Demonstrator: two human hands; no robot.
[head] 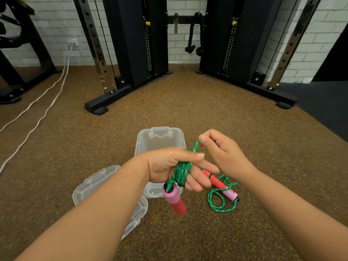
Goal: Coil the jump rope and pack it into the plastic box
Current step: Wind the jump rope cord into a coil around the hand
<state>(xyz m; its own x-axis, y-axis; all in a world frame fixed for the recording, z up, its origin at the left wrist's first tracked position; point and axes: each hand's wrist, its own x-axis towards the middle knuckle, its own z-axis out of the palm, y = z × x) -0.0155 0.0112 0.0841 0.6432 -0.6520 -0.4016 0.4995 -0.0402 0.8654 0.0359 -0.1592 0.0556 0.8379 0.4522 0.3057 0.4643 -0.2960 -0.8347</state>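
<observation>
The green jump rope (181, 170) is wound in several turns around the fingers of my left hand (169, 168), which hovers over the clear plastic box (160, 138). One pink-and-red handle (174, 199) dangles below that hand. My right hand (224, 151) pinches the rope strand just right of the coil, above the floor. The other handle (219, 184) lies on the floor to the right of the box, with a loose loop of rope (216, 201) beside it.
The clear lid (105, 189) lies on the brown speckled floor left of the box, partly under my left forearm. A black cable machine (135, 53) stands ahead by the brick wall. White cords (37, 117) trail across the floor at left.
</observation>
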